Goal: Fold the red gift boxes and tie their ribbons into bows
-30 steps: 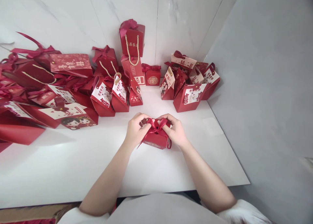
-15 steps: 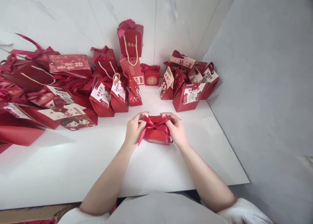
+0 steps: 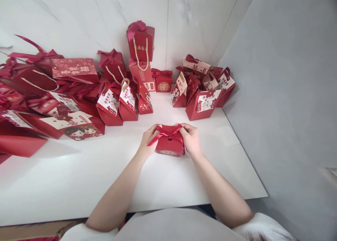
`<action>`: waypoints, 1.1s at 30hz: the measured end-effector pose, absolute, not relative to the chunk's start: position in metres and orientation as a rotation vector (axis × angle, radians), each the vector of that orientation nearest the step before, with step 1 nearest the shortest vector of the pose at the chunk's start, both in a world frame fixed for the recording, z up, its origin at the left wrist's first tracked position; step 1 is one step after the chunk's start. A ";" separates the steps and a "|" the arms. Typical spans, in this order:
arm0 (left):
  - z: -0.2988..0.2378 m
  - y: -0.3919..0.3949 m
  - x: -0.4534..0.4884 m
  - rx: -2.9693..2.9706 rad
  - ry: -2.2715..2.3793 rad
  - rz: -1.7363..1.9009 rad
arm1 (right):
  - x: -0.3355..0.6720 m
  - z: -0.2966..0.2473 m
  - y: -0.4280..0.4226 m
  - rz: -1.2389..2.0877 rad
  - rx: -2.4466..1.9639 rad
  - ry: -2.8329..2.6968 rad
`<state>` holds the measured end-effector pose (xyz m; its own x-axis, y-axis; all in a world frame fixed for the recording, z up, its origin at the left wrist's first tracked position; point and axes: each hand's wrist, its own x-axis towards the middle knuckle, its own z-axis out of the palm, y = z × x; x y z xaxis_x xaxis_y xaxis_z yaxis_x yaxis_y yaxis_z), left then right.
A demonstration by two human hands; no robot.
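Observation:
A small red gift box (image 3: 168, 148) stands on the white table (image 3: 79, 177) in front of me, with a dark red satin ribbon (image 3: 167, 134) across its top. My left hand (image 3: 149, 141) grips the box's left side, fingers pinching the ribbon's left end. On the right side, my right hand (image 3: 190, 139) pinches the ribbon's other end at the top corner. One ribbon tail hangs down the left front of the box.
A heap of red gift bags and boxes (image 3: 52, 93) with ribbons and rope handles fills the left and back. A smaller group of red bags (image 3: 204, 90) stands at the back right by the grey wall (image 3: 284, 93). The table edge runs near my body.
The box has turned upright and shifted a little to the right. My hands went from working the ribbon over the top to holding it taut at both sides.

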<state>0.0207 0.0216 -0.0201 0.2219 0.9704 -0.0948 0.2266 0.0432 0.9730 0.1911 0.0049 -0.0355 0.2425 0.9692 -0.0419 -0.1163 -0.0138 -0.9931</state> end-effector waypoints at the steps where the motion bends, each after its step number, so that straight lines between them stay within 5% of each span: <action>1: -0.020 0.022 0.020 1.413 1.222 0.881 | 0.192 -0.036 0.006 1.103 -1.249 -0.951; 7: -0.013 0.030 0.007 1.456 1.140 0.979 | 0.218 -0.022 0.007 1.195 -1.036 -1.402; 19: -0.020 0.033 0.010 1.595 0.975 1.000 | 0.169 0.002 -0.021 0.242 -1.039 -2.008; 28: -0.013 0.035 0.002 1.455 1.116 0.917 | 0.208 0.012 -0.033 0.634 -0.837 -2.235; 33: 0.000 0.035 -0.012 1.365 0.729 0.832 | 0.212 0.015 -0.032 0.810 -0.837 -2.175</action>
<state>-0.0120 0.0353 -0.0005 0.5302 0.8474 0.0286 -0.0839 0.0189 0.9963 0.2120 -0.0323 0.0152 -0.5761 0.7378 0.3517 0.3280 0.6028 -0.7274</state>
